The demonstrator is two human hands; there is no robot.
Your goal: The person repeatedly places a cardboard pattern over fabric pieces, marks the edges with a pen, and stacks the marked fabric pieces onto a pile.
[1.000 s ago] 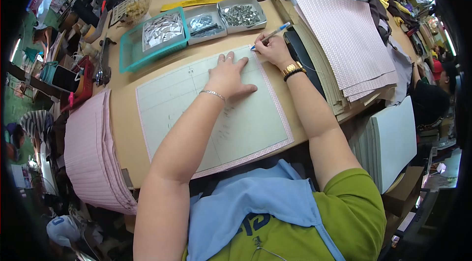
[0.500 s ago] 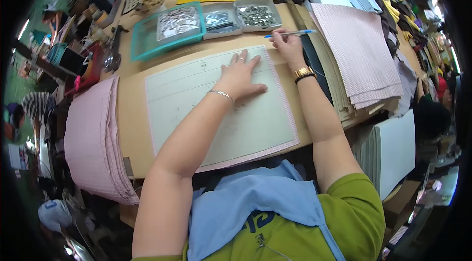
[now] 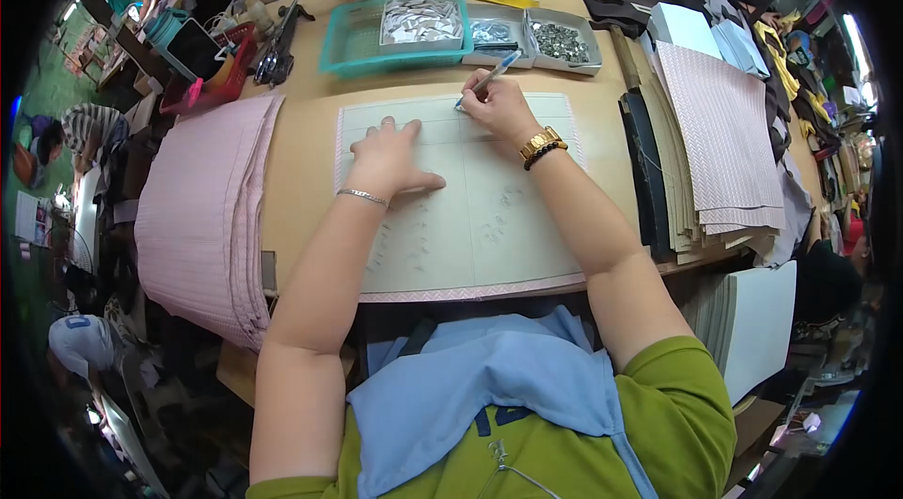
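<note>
Two bare hands work over a pale green, ruled rectangular sheet (image 3: 527, 254), which lies on a pink-patterned sheet (image 3: 442, 296) on the tan tabletop (image 3: 306, 146). The left hand (image 3: 384, 162) holds nothing; its fingers spread wide, palm down on the green sheet. The right hand (image 3: 500, 111) pinches a slim blue-and-clear pen (image 3: 505, 64) in a narrow grip, tip near the sheet's far edge. Uneven pressure from the left palm could let the layers slip apart, skewing a mark; a dragging right wrist could smudge the dark marks below.
</note>
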